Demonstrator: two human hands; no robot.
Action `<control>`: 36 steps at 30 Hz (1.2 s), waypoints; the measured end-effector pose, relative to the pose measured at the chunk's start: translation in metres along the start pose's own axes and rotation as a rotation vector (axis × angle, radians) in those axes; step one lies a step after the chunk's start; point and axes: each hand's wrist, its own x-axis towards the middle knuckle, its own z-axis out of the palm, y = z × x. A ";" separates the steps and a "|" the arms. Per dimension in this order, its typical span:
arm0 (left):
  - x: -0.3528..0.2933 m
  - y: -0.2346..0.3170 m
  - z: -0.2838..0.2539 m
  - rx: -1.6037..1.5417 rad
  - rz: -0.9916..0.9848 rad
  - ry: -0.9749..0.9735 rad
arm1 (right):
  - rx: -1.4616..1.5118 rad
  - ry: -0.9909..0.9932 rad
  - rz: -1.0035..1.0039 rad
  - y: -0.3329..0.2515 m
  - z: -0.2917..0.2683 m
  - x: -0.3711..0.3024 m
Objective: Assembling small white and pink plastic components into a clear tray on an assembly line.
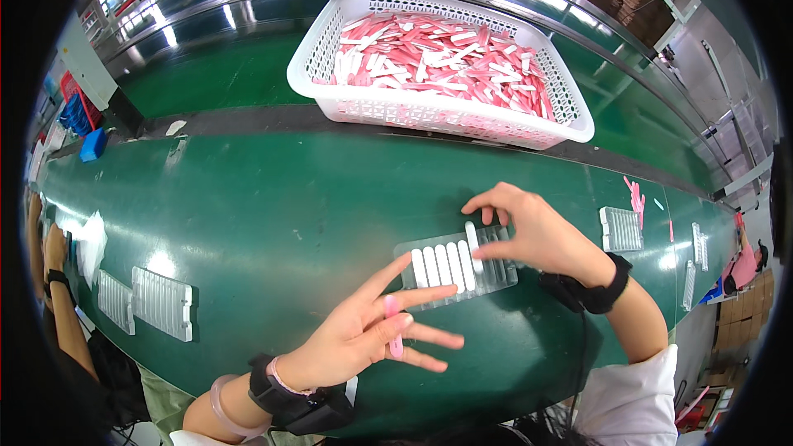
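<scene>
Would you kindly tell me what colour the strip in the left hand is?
Pink; the strip shows best in the head view.

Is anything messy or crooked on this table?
Yes: one white strip by the right hand pokes out past its row in the clear tray. Pink pieces lie loose at the right, outside the basket.

From the wearer's head, one fisheye view faces down and forward over the table [248, 198], straight edges bending toward a dark round rim. Near the lens are the left hand [355, 343] towards six o'clock and right hand [541, 233] towards three; the basket [372, 108] lies farther off, near twelve.
</scene>
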 end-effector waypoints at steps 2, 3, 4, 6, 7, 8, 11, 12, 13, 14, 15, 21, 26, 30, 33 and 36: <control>-0.002 0.006 0.003 0.086 -0.043 -0.008 | -0.139 0.020 -0.155 -0.002 0.006 -0.011; -0.002 0.007 0.003 0.140 -0.088 -0.006 | -0.135 0.019 -0.154 -0.006 0.007 -0.014; -0.003 0.009 0.003 0.195 -0.133 -0.004 | -0.010 -0.013 -0.188 -0.012 0.010 -0.015; -0.003 0.011 0.007 0.266 -0.174 0.028 | 0.330 -0.171 -0.140 -0.027 0.015 -0.019; -0.003 0.010 0.006 0.267 -0.175 0.024 | 0.573 -0.249 -0.103 -0.035 0.019 -0.023; -0.003 0.009 0.003 0.280 -0.160 0.008 | 0.769 -0.316 -0.057 -0.036 0.028 -0.025; -0.004 0.011 0.003 0.299 -0.139 -0.004 | 0.999 -0.347 -0.062 -0.036 0.044 -0.023; -0.003 0.013 0.003 0.284 -0.187 -0.012 | 1.027 -0.327 -0.115 -0.033 0.046 -0.021; -0.002 0.014 0.003 0.270 -0.235 -0.022 | 1.054 -0.306 -0.167 -0.032 0.047 -0.020; -0.001 0.014 0.003 0.268 -0.233 -0.026 | 1.050 -0.304 -0.165 -0.032 0.045 -0.021; -0.001 0.014 0.002 0.266 -0.270 -0.058 | 1.081 -0.343 -0.126 -0.032 0.045 -0.021; -0.003 0.002 -0.008 0.231 -0.217 0.044 | 0.807 -0.043 0.231 -0.023 -0.006 -0.005; 0.005 -0.002 -0.001 0.252 -0.200 0.110 | 0.290 -0.048 0.172 0.014 -0.018 -0.001; 0.001 -0.003 -0.005 0.247 -0.141 0.146 | 0.084 -0.097 0.117 0.013 -0.007 0.002; -0.007 0.000 -0.006 0.216 -0.100 0.239 | 0.020 -0.111 -0.004 -0.001 0.003 -0.007; 0.000 0.008 -0.012 0.183 0.062 0.315 | -0.270 0.123 -0.272 -0.026 0.017 -0.022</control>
